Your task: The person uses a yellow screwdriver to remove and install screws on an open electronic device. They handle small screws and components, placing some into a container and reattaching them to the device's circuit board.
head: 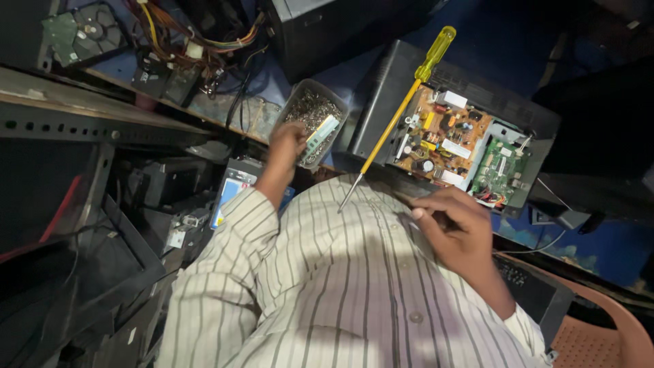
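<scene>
My left hand reaches into a clear plastic tub full of small metal screws, its fingertips down among them beside a pale green strip; I cannot see what the fingers hold. My right hand is curled in front of my striped shirt, thumb pressed to the fingers, at the near edge of an opened black device. Whether it pinches anything is hidden. A yellow-handled screwdriver leans across the device, its tip close to my shirt. Inside are a brown circuit board and a green circuit board.
A bundle of coloured wires and a bare disk drive lie at the far left of the bench. A dark metal shelf frame and stacked black casings fill the left side. An orange plastic chair stands at the lower right.
</scene>
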